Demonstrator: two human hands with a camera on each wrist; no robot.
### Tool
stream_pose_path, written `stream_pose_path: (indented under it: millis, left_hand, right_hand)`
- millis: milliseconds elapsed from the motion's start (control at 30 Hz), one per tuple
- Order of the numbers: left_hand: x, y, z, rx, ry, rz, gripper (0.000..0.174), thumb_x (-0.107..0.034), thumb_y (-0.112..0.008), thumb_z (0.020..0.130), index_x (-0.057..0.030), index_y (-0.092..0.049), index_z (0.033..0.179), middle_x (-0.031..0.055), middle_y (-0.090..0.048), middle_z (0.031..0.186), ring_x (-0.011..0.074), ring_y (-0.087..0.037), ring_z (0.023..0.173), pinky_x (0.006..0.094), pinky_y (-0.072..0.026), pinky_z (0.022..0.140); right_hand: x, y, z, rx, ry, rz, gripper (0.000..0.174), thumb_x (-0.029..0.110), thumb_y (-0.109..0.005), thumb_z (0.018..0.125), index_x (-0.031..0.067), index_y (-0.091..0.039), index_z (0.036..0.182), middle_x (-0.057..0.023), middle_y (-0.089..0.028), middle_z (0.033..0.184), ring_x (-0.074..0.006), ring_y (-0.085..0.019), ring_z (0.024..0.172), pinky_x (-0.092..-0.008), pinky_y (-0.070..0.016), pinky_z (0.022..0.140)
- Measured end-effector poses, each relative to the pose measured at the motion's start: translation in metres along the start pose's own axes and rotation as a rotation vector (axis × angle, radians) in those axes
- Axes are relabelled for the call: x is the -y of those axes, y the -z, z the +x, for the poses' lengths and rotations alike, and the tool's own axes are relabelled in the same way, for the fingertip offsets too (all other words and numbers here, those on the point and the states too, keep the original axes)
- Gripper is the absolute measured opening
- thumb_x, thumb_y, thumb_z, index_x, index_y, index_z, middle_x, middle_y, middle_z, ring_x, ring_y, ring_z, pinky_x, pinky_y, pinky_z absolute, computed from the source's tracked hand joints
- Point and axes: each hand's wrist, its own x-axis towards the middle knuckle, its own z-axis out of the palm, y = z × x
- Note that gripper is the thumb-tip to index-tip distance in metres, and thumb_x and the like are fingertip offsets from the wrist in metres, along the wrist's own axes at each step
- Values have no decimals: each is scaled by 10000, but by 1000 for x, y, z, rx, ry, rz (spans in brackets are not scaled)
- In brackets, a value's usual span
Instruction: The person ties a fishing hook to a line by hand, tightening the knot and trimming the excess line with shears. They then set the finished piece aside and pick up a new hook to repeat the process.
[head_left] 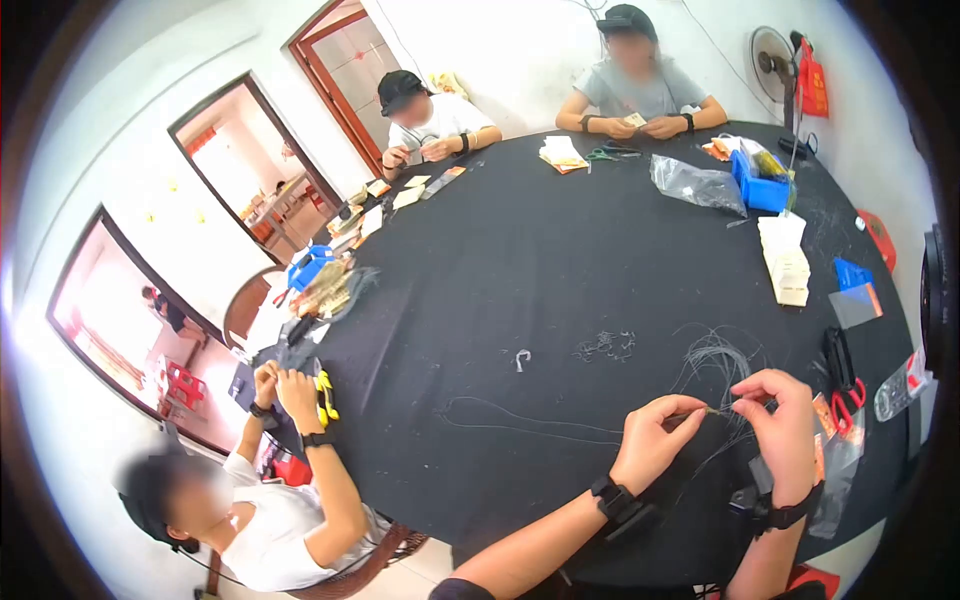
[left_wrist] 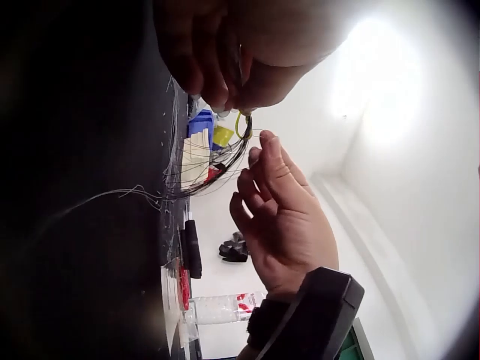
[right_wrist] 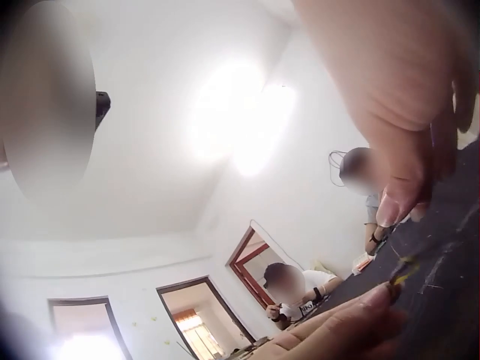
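Thumb and fingers of my left hand (head_left: 662, 440) pinch the gathered end of a bundle of thin dark strands (head_left: 722, 358), low over the black tablecloth. A yellow band (left_wrist: 239, 124) shows at the pinched end in the left wrist view. The bundle fans out in loose loops beyond both hands. Close to its end, my right hand (head_left: 780, 425) has thumb and forefinger pressed together, with a fine strand (left_wrist: 256, 131) running to their tips. Its other fingers are curled.
A long strand loop (head_left: 500, 404), a small tangle (head_left: 608, 347) and a white curl (head_left: 522, 361) lie leftward. Red-handled scissors (head_left: 849, 406) and plastic bags (head_left: 838, 485) lie right. White cards (head_left: 785, 260) and a blue box (head_left: 762, 188) stand farther back. Three people sit around the table.
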Motion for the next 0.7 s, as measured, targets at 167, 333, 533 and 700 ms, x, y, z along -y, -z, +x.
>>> stream_pose_path:
  millis: [167, 333, 533, 700]
  left_hand:
    - [-16, 7, -3, 0, -31, 130, 157, -67, -735, 961, 11, -760, 1095, 68, -762, 1046, 107, -712, 931, 262, -583, 828]
    - [-9, 10, -2, 3, -4, 150, 151, -86, -749, 954, 11, -762, 1069, 48, -759, 969, 89, -693, 884, 252, -565, 788]
    - [-2, 13, 7, 56, 62, 71, 152, -100, -748, 965, 18, -758, 1059, 23, -740, 917, 74, -674, 801, 232, -552, 725]
    - [-6, 15, 4, 84, 51, 96, 146, -77, -743, 937, 13, -774, 1047, 70, -774, 954, 122, -740, 862, 247, -577, 757]
  right_hand:
    - [-1, 2, 0, 3, 26, -20, 219, -102, -733, 723, -19, -724, 926, -99, -684, 788, -170, -663, 726, -296, -510, 702]
    - [-15, 5, -2, 102, -46, 6, 234, -85, -732, 750, -17, -727, 974, -98, -696, 768, -163, -672, 737, -299, -516, 703]
    - [-13, 10, -3, 145, -66, -34, 203, -60, -713, 798, -30, -725, 999, -101, -703, 785, -154, -675, 749, -290, -527, 709]
    - [-13, 22, -5, 143, -43, -59, 199, -75, -710, 804, -26, -721, 997, -106, -712, 842, -162, -683, 779, -298, -532, 715]
